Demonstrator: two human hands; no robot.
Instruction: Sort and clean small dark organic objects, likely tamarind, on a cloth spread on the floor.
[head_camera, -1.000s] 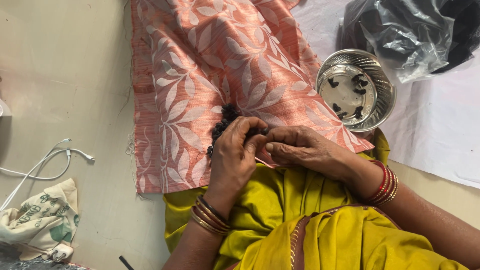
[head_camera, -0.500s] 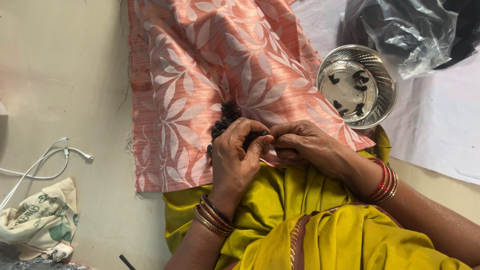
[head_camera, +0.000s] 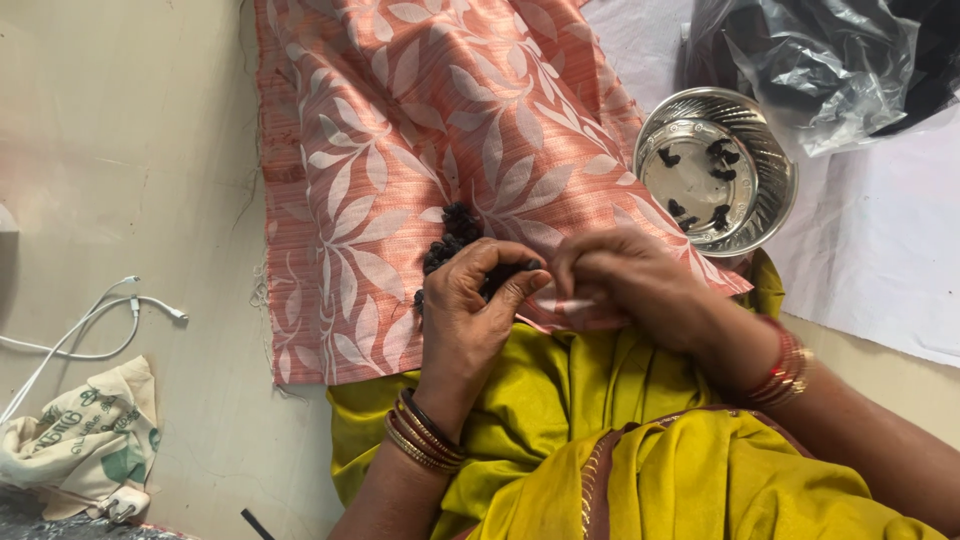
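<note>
Both hands meet over the near edge of a pink cloth printed with pale leaves, which lies spread on the floor. The left hand curls with thumb and fingers pinched together on a small dark piece at the edge of a little heap of dark clumps resting on the cloth. The right hand lies just beside it, fingertips touching those of the left, its grip folded inward; whether it holds anything itself cannot be told. Gold and dark bangles ring the left wrist, red and gold ones the right. Below the hands a yellow-green garment covers the lap.

To the far right of the hands stands a round steel bowl with ribbed walls, holding a few of the same dark pieces scattered on its bottom. Beyond it, at the far right, lies a crumpled dark plastic bag, and a white sheet lies under both. On the left, well apart from the hands, a white cable loops on the floor, and near it sits a printed cloth bag.
</note>
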